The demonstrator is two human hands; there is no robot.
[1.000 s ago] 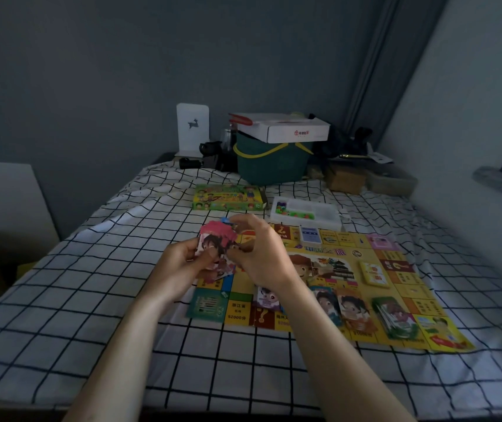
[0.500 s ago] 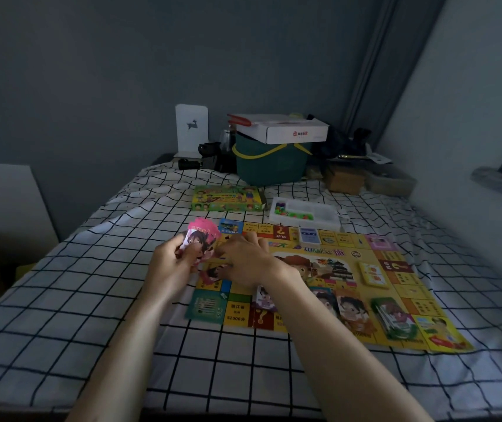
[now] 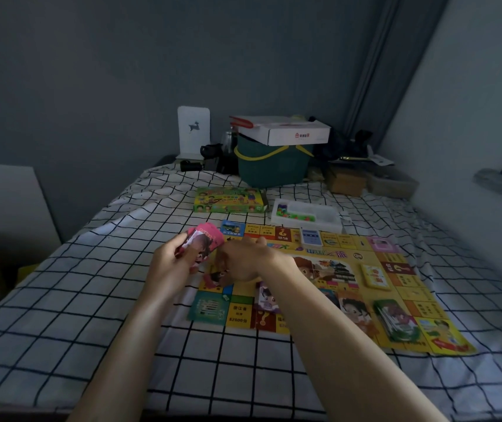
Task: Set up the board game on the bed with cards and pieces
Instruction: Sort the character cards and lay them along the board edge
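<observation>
A yellow game board (image 3: 402,287) lies flat on the checked bedsheet. My left hand (image 3: 170,263) grips a stack of pink picture cards (image 3: 205,243) just off the board's left edge. My right hand (image 3: 249,260) hovers low over the board's left side and pinches one pink card (image 3: 214,277) down against it. Other card stacks lie on the board: purple (image 3: 266,296), orange (image 3: 355,309), green (image 3: 396,319), yellow (image 3: 376,277), blue (image 3: 310,237) and pink (image 3: 382,243).
The green game box (image 3: 230,200) and a white tray of small coloured pieces (image 3: 306,213) sit beyond the board. A dark green basket (image 3: 271,166) with a white carton on top, and brown boxes (image 3: 345,182), stand at the bed's head. A wall runs along the right.
Both hands have dropped lower and to the left. My right hand has drawn one pink card away from the stack and brought it down onto the board.
</observation>
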